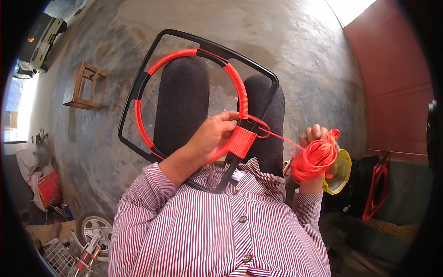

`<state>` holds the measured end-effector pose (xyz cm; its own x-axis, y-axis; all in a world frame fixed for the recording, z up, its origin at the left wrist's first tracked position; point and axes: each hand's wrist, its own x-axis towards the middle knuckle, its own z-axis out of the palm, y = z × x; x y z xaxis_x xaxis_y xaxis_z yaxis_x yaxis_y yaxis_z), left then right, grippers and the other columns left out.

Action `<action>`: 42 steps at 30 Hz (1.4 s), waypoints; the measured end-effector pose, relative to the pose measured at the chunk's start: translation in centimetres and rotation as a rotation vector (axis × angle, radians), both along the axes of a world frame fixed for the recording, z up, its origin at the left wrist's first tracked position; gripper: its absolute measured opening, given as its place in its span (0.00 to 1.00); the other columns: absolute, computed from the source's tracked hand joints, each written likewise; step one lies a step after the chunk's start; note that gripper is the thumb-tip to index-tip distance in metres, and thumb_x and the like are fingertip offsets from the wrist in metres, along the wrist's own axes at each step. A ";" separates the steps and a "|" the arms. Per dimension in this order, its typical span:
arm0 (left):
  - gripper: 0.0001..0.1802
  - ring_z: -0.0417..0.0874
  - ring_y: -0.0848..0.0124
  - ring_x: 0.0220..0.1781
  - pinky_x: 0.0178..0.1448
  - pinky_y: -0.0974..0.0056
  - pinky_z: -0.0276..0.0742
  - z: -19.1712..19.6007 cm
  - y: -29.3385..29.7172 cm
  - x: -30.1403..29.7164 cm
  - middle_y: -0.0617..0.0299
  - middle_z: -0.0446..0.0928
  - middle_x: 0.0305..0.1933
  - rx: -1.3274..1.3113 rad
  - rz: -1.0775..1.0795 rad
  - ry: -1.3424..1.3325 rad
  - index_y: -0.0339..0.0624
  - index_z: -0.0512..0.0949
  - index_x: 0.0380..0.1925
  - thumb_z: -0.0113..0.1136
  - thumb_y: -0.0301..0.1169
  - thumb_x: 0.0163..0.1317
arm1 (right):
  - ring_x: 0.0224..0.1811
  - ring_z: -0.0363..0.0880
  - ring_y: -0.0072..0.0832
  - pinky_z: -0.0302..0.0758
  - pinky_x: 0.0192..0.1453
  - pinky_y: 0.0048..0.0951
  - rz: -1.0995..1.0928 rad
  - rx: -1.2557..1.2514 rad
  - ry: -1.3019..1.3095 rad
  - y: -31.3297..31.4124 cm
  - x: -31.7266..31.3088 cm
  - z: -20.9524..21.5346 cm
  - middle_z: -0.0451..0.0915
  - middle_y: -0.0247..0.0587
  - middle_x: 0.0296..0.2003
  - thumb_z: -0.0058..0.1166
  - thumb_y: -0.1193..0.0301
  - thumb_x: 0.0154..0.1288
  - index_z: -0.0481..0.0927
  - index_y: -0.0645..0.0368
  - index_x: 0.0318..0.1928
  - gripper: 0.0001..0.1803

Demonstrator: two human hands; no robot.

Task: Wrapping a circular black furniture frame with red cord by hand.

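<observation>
A black frame (pixel 167 33), a rounded square with a ring inside it, rests across my lap. Red cord is wound tightly round several stretches of the ring (pixel 241 90), with bare black between them. My left hand (pixel 216 134) is closed on the ring at its lower right, beside a broad red-wrapped joint (pixel 242 142) that ties ring to outer frame. Off to the right, my right hand (pixel 316 134) grips a loose bundle of red cord (pixel 318 157). One strand runs from this bundle to a small loop (pixel 262 129) at the joint. The left fingertips are partly hidden behind the ring.
On the concrete floor a small wooden stool (pixel 85 85) stands at the left. Below it are a spoked wheel (pixel 94 231) and a wire basket (pixel 57 256). A yellow bag or container (pixel 340 173) and a red-edged black frame (pixel 379 184) sit by my right arm.
</observation>
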<state>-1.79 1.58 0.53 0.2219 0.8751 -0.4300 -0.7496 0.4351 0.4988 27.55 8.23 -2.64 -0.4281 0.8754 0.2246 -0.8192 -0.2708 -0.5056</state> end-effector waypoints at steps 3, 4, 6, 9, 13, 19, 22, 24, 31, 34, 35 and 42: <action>0.17 0.86 0.65 0.49 0.57 0.61 0.85 -0.2 -0.2 -0.2 0.49 0.81 0.48 0.058 -0.028 -0.067 0.27 0.72 0.54 0.41 0.19 0.69 | 0.35 0.72 0.30 0.68 0.38 0.33 0.016 -0.051 -0.011 0.6 0.1 0.5 0.78 0.41 0.40 0.55 0.51 0.64 0.73 0.55 0.34 0.19; 0.17 0.86 0.65 0.49 0.57 0.61 0.85 -0.3 -0.2 -0.2 0.49 0.81 0.49 0.061 -0.015 -0.077 0.27 0.72 0.54 0.42 0.19 0.68 | 0.35 0.73 0.30 0.69 0.38 0.33 0.022 -0.064 0.010 0.5 -0.1 1.0 0.78 0.42 0.40 0.54 0.52 0.65 0.73 0.55 0.37 0.18; 0.17 0.86 0.64 0.49 0.58 0.60 0.85 -0.4 -0.2 -0.1 0.49 0.80 0.49 0.066 0.008 -0.098 0.27 0.72 0.54 0.42 0.19 0.68 | 0.36 0.75 0.30 0.71 0.39 0.35 0.033 -0.090 0.052 0.1 -0.4 2.8 0.78 0.44 0.40 0.51 0.55 0.68 0.72 0.55 0.41 0.17; 0.15 0.86 0.65 0.49 0.57 0.62 0.84 0.2 -0.2 -0.1 0.50 0.81 0.48 0.059 -0.010 -0.022 0.28 0.73 0.53 0.47 0.18 0.67 | 0.37 0.81 0.32 0.79 0.43 0.35 -0.050 -0.108 -0.222 -0.1 -2.1 2.6 0.80 0.50 0.46 0.54 0.68 0.67 0.69 0.57 0.50 0.14; 0.13 0.85 0.70 0.48 0.57 0.64 0.84 -0.7 -0.6 -0.1 0.53 0.81 0.47 0.169 -0.038 0.164 0.30 0.75 0.50 0.56 0.19 0.66 | 0.39 0.83 0.29 0.83 0.42 0.31 0.134 -0.071 -0.744 -2.1 -6.3 2.1 0.81 0.49 0.48 0.55 0.83 0.63 0.72 0.61 0.52 0.17; 0.08 0.85 0.72 0.44 0.53 0.67 0.85 -1.1 -0.9 -0.2 0.57 0.82 0.42 0.181 -0.018 0.221 0.33 0.76 0.44 0.60 0.20 0.65 | 0.29 0.80 0.25 0.79 0.32 0.26 -0.031 -0.015 -0.792 -1.5 -6.1 2.9 0.76 0.35 0.28 0.55 0.85 0.59 0.74 0.64 0.45 0.13; 0.05 0.85 0.73 0.41 0.51 0.68 0.85 -1.6 -0.9 -0.3 0.57 0.82 0.41 0.181 -0.008 0.259 0.33 0.76 0.41 0.60 0.21 0.66 | 0.25 0.78 0.25 0.76 0.29 0.26 -0.104 -0.115 -0.698 -2.1 -5.4 3.6 0.77 0.37 0.28 0.54 0.85 0.57 0.74 0.64 0.44 0.13; 0.04 0.85 0.73 0.40 0.50 0.68 0.85 -1.8 -0.8 -0.3 0.57 0.82 0.40 0.167 -0.005 0.278 0.33 0.76 0.39 0.59 0.21 0.66 | 0.20 0.74 0.25 0.72 0.26 0.26 -0.151 -0.169 -0.594 -2.5 -5.7 4.3 0.74 0.36 0.25 0.52 0.85 0.55 0.73 0.63 0.43 0.13; 0.05 0.85 0.73 0.40 0.50 0.68 0.85 -2.1 -0.6 -0.6 0.57 0.82 0.39 0.113 -0.019 0.351 0.32 0.76 0.40 0.59 0.21 0.66 | 0.16 0.64 0.21 0.64 0.20 0.25 0.019 -0.061 -0.338 -3.8 -7.4 5.6 0.68 0.35 0.21 0.51 0.84 0.53 0.70 0.62 0.39 0.11; 0.08 0.85 0.72 0.43 0.51 0.67 0.85 -1.6 -0.5 -0.4 0.56 0.81 0.42 0.084 0.017 0.269 0.31 0.75 0.45 0.58 0.20 0.67 | 0.19 0.71 0.24 0.68 0.22 0.25 0.056 0.019 -0.522 -2.3 -5.2 5.4 0.73 0.38 0.23 0.52 0.83 0.54 0.72 0.63 0.42 0.13; 0.09 0.85 0.71 0.44 0.52 0.67 0.85 -1.2 -0.5 -0.3 0.56 0.81 0.43 0.068 0.030 0.215 0.31 0.75 0.46 0.58 0.21 0.67 | 0.21 0.73 0.25 0.70 0.24 0.25 -0.035 0.002 -0.657 -1.6 -3.9 5.7 0.74 0.39 0.24 0.52 0.83 0.54 0.73 0.64 0.42 0.13; 0.13 0.84 0.69 0.48 0.58 0.63 0.82 -2.5 0.3 -0.1 0.54 0.80 0.46 0.028 0.031 0.015 0.32 0.74 0.51 0.49 0.30 0.74 | 0.35 0.80 0.31 0.78 0.42 0.33 -0.590 -0.181 -0.625 1.8 11.8 3.9 0.82 0.45 0.35 0.55 0.71 0.69 0.77 0.60 0.46 0.08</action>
<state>-1.88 1.91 -1.95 0.1887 0.8931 -0.4085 -0.7548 0.3980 0.5215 39.32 9.98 1.22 0.1075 0.9922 -0.0630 -0.4382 -0.0096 -0.8988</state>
